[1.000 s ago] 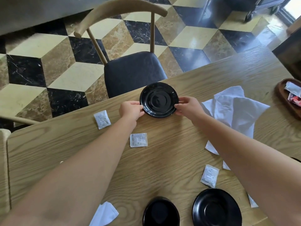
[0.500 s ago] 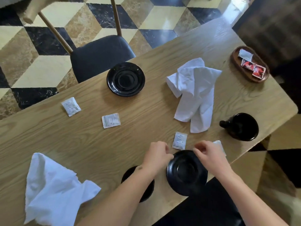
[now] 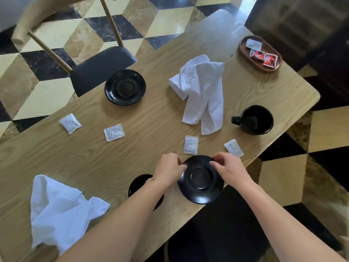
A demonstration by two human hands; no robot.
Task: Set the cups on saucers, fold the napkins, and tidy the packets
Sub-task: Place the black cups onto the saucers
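My left hand [image 3: 168, 169] and my right hand [image 3: 227, 167] pinch the far rim of a black saucer [image 3: 200, 180] at the table's near edge; it overhangs the edge slightly. A black cup [image 3: 138, 183] sits left of it, half hidden under my left forearm. A second black saucer [image 3: 125, 87] lies at the far side. Another black cup [image 3: 254, 119] stands at the right. Two crumpled white napkins lie on the table, one in the middle [image 3: 201, 91], one at the near left [image 3: 58, 210]. Several white packets [image 3: 191, 145] are scattered between them.
A brown oval tray [image 3: 243, 51] at the far right corner holds a white packet and two red ones. A wooden chair with a dark seat [image 3: 102, 67] stands beyond the far edge. The wooden table [image 3: 75, 163] ends just past the near saucer.
Both hands left the far saucer and came back to the near saucer, now pinching its rim. The view has swung right and down.
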